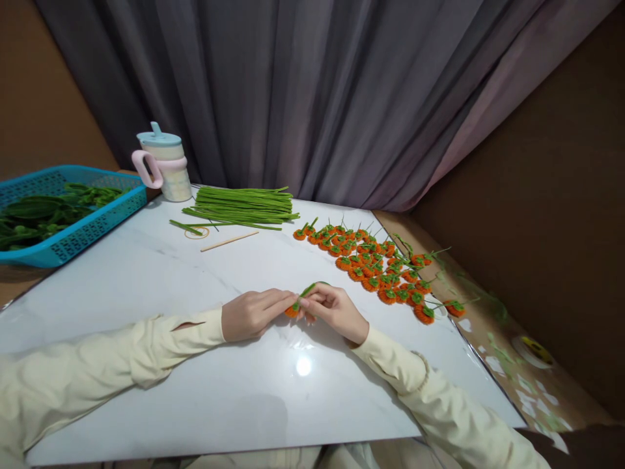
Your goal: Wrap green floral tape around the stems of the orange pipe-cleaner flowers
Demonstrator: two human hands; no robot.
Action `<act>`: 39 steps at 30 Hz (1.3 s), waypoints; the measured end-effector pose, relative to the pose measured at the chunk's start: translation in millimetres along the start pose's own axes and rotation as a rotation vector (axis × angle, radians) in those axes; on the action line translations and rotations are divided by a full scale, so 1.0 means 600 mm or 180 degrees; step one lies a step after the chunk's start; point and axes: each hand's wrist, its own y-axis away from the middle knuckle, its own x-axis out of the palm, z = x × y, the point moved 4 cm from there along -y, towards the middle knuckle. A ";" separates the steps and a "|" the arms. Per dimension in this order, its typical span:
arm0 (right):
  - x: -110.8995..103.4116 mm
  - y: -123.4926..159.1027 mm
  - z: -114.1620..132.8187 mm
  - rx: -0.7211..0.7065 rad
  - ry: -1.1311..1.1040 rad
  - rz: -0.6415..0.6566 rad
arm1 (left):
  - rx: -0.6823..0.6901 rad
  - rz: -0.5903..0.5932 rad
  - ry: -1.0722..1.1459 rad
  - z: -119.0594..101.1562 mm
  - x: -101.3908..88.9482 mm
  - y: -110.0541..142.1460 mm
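Observation:
Over the middle of the white table, my left hand [251,315] is closed on a small fuzzy orange pumpkin-like piece [291,312], which shows partly below its fingertips. From the top of this piece a green pipe cleaner [307,290] sticks up, slanting right. The fingers of my right hand [339,312] pinch at the green part, touching the piece from the right. Fingertips hide much of the contact between them. Beyond my right hand lie several finished-looking orange pieces with green tops and stems [370,283].
A bundle of green pipe cleaners [244,207] lies at the back, with a thin wooden stick [229,241] and a rubber band [196,232] nearby. At the left stand a blue basket [97,220] of green pieces and a lidded cup [172,169]. Scraps and a tape roll [533,352] lie right.

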 end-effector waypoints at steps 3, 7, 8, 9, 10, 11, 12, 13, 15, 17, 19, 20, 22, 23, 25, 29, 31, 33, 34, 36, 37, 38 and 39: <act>0.000 0.000 0.000 0.0014 -0.0013 -0.0007 | -0.0059 0.0044 0.0072 0.002 0.001 0.001; 0.001 0.000 -0.002 0.0001 -0.0070 0.0009 | -0.0296 0.0106 0.0468 0.006 0.002 0.000; 0.001 0.000 -0.002 0.0001 -0.0079 0.0020 | -0.0379 0.0115 0.0660 0.008 0.001 -0.002; 0.001 0.000 -0.003 0.0001 -0.0083 0.0026 | -0.0467 0.0125 0.0883 0.009 0.000 -0.004; 0.001 0.000 -0.003 0.0002 -0.0085 0.0024 | -0.0551 0.0131 0.1114 0.010 -0.001 -0.007; 0.001 0.000 -0.003 0.0002 -0.0085 0.0018 | -0.0626 0.0127 0.1329 0.011 -0.002 -0.009; 0.000 0.000 -0.003 -0.0002 -0.0087 0.0010 | -0.0692 0.0120 0.1508 0.012 -0.003 -0.011; 0.000 0.000 -0.003 -0.0011 -0.0096 0.0002 | -0.0747 0.0111 0.1636 0.012 -0.005 -0.013; -0.001 0.000 -0.002 -0.0017 -0.0129 0.0020 | -0.0804 0.0066 0.1771 0.011 -0.008 -0.015; -0.002 0.000 -0.001 -0.0018 -0.0176 0.0048 | -0.0820 0.0051 0.1855 0.010 -0.010 -0.015; -0.003 -0.001 0.000 0.0000 -0.0214 0.0065 | -0.0801 0.0074 0.1911 0.009 -0.010 -0.015; -0.003 -0.002 0.000 0.0014 -0.0227 0.0068 | -0.0777 0.0090 0.1932 0.009 -0.010 -0.015; -0.004 -0.002 0.001 0.0061 -0.0235 0.0088 | -0.0702 0.0104 0.1951 0.008 -0.010 -0.015; -0.004 -0.001 0.001 0.0085 -0.0232 0.0103 | -0.0658 0.0102 0.1948 0.007 -0.010 -0.014; -0.003 0.000 0.002 0.0107 -0.0222 0.0121 | -0.0587 0.0107 0.1927 0.007 -0.011 -0.014; -0.003 0.001 0.002 0.0130 -0.0208 0.0118 | -0.0533 0.0189 0.1914 0.006 -0.009 -0.013; -0.003 0.001 0.001 0.0167 -0.0204 0.0113 | -0.0508 0.0197 0.1916 0.006 -0.008 -0.013; -0.004 0.001 -0.001 0.0198 -0.0198 0.0117 | -0.0483 0.0193 0.1925 0.005 -0.008 -0.012; -0.004 0.001 -0.002 0.0205 -0.0197 0.0125 | -0.0473 0.0187 0.1933 0.005 -0.008 -0.012; -0.005 0.000 -0.002 0.0190 -0.0201 0.0160 | -0.0465 0.0163 0.1946 0.005 -0.007 -0.011; -0.005 0.000 -0.001 0.0170 -0.0207 0.0178 | -0.0464 0.0144 0.1951 0.005 -0.007 -0.011; -0.005 0.000 0.000 0.0148 -0.0214 0.0199 | -0.0462 0.0118 0.1952 0.004 -0.008 -0.011; -0.004 0.000 0.001 0.0132 -0.0218 0.0224 | -0.0464 0.0085 0.1952 0.004 -0.008 -0.011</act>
